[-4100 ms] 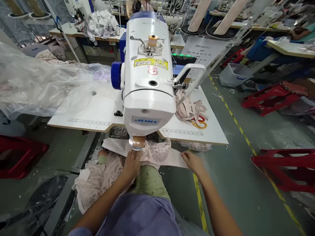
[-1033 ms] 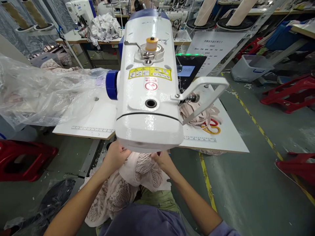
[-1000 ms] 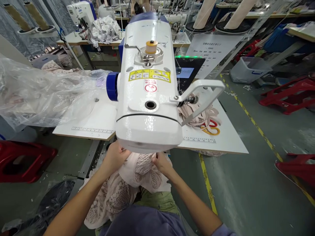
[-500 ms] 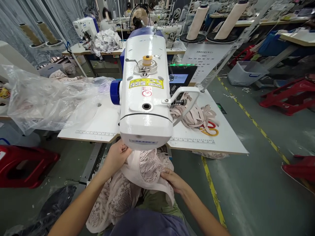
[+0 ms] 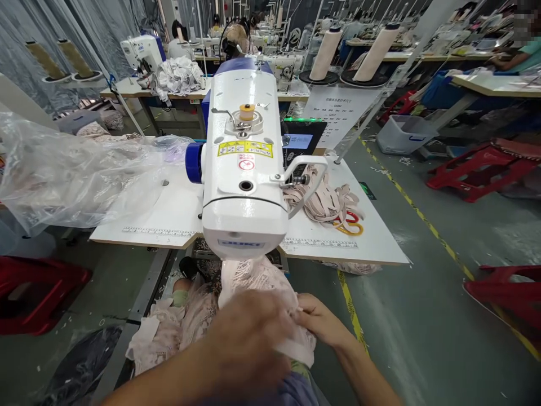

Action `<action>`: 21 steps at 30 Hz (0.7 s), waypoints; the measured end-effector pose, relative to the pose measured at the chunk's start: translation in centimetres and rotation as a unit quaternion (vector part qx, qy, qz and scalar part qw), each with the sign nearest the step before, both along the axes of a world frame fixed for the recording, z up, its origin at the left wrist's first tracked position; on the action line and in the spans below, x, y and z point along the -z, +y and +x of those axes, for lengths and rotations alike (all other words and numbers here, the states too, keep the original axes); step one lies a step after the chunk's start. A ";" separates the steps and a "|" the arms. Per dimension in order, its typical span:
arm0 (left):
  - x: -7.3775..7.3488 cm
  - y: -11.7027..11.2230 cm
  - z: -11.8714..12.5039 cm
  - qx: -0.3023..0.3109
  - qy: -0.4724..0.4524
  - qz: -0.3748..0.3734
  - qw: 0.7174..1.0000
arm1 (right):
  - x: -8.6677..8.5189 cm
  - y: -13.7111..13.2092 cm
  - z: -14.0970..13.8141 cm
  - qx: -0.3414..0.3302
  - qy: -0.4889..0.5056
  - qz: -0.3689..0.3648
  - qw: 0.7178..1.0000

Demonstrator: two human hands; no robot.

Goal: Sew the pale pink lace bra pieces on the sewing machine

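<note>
A pale pink lace garment [image 5: 257, 277] hangs from under the head of a white sewing machine [image 5: 245, 220] toward my lap. My right hand [image 5: 319, 320] pinches the garment's right edge between thumb and fingers. Smeared by motion, my left hand [image 5: 253, 338] is in front of the garment, close to the right hand; whether it grips any cloth cannot be made out. More lace fabric [image 5: 164, 332] is bunched over my lap on the left. The machine head hides the needle and presser foot.
Beige elastic straps [image 5: 323, 200] and scissors with red and orange handles [image 5: 349, 225] lie on the right of the machine table [image 5: 380, 242]. A clear plastic bag [image 5: 76, 175] covers the left side. Red stools [image 5: 38, 293] stand about, and a person's arm shows far right.
My left hand has left the cloth by the machine head and come down and right, toward my right hand. The right hand, still pinching the garment, has shifted slightly right.
</note>
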State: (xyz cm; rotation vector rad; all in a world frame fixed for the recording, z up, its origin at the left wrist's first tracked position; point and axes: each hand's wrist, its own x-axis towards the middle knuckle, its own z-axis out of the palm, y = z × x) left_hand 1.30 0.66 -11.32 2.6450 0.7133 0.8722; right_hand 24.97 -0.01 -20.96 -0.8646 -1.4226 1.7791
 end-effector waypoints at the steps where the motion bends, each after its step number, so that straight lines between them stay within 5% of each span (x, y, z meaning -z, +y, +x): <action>1: -0.4 -0.6 0.7 0.064 0.028 0.008 0.998 | -1.6 0.0 -0.3 -0.039 -0.042 0.060 0.997; 3: -0.6 -0.9 1.5 0.116 0.110 -0.044 0.986 | -4.6 0.0 -1.0 -0.121 -0.112 0.149 0.975; 7: 1.0 0.6 0.6 0.005 0.237 -0.293 0.926 | -8.2 -0.2 -2.4 -0.184 -0.226 0.195 0.936; 9: 1.7 1.6 -0.4 -0.051 0.208 -0.351 0.912 | -8.3 -0.1 -2.8 -0.130 -0.268 0.183 0.937; 13: 1.6 3.4 -1.7 -0.092 0.125 -0.317 0.936 | -7.1 1.4 -3.4 -0.015 -0.297 0.183 0.937; 17: 0.6 5.4 -2.5 -0.141 0.117 -0.310 0.933 | -6.1 4.5 -4.0 0.039 -0.281 0.261 0.923; 21: 0.8 7.3 -3.5 -0.218 0.091 -0.347 0.907 | -5.5 6.8 -4.4 0.066 -0.305 0.249 0.917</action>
